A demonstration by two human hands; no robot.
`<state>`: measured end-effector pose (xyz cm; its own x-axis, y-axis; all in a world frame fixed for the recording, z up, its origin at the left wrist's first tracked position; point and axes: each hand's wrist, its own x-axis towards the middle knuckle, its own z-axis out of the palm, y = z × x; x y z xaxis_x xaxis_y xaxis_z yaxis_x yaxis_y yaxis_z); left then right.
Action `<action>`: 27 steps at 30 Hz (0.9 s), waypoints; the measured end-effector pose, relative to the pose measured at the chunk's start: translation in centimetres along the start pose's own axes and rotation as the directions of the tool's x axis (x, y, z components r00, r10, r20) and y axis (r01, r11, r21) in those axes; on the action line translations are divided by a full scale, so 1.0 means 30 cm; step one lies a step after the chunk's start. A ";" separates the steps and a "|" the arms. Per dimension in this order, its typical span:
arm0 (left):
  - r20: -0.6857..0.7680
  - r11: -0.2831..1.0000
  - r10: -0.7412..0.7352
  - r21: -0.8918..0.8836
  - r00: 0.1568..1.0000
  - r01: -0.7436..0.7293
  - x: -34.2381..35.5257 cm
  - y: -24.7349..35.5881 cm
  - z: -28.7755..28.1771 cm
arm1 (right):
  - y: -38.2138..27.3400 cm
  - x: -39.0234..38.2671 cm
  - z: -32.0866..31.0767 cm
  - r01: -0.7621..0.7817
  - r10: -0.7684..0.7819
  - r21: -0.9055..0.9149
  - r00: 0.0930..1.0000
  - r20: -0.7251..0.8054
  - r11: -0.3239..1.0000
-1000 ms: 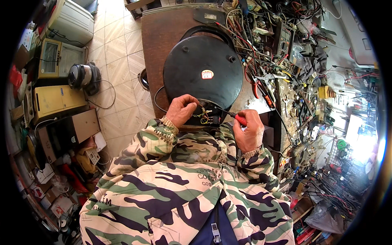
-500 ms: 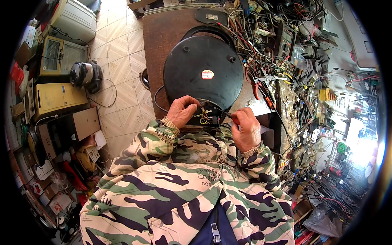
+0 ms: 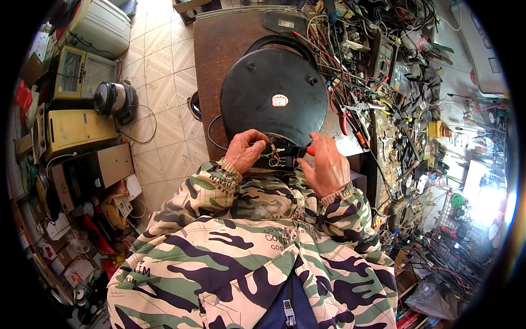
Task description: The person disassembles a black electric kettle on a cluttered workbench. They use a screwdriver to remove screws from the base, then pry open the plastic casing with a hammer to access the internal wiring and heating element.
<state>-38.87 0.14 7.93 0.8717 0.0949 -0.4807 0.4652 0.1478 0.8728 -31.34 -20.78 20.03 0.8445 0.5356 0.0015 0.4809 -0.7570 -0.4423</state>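
Right fingers (image 3: 319, 143) straightened at screwdriver (image 3: 310, 150), grip unclear; left fingers (image 3: 253, 135) pinching wires (image 3: 273, 156); brown tabletop (image 3: 212, 66) beside tiled floor (image 3: 164, 93).

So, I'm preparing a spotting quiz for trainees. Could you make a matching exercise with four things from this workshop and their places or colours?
Things
1. Screwdriver handle
2. Round appliance
3. Left hand
4. Cooker

Places and colours
A. Beside exposed wires
B. Silver and black, left of the brown table
C. Red, at the right hand
D. Black, on the brown table

Pairs: 1-C; 2-D; 3-A; 4-B
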 end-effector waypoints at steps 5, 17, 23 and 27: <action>-0.003 1.000 0.010 -0.003 1.000 -0.010 0.000 -0.002 0.001 | 0.017 -0.016 0.006 -0.038 0.034 0.056 0.997 0.073 0.998; 0.009 1.000 0.008 0.026 1.000 -0.009 0.009 0.006 0.009 | 0.011 -0.025 -0.016 -0.006 0.004 0.146 1.000 0.013 0.989; 0.010 1.000 0.013 0.026 1.000 -0.013 0.018 -0.005 0.012 | 0.018 -0.032 -0.024 -0.010 0.010 0.177 1.000 0.003 0.984; 0.011 0.999 -0.002 0.034 1.000 0.002 0.018 0.002 0.013 | 0.028 -0.034 -0.014 -0.026 0.025 0.181 1.000 0.009 0.983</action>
<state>-38.32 -0.17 7.75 0.8723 0.0838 -0.4818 0.4719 0.1142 0.8742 -31.71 -22.12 20.02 0.8539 0.5201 -0.0178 0.4079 -0.6903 -0.5976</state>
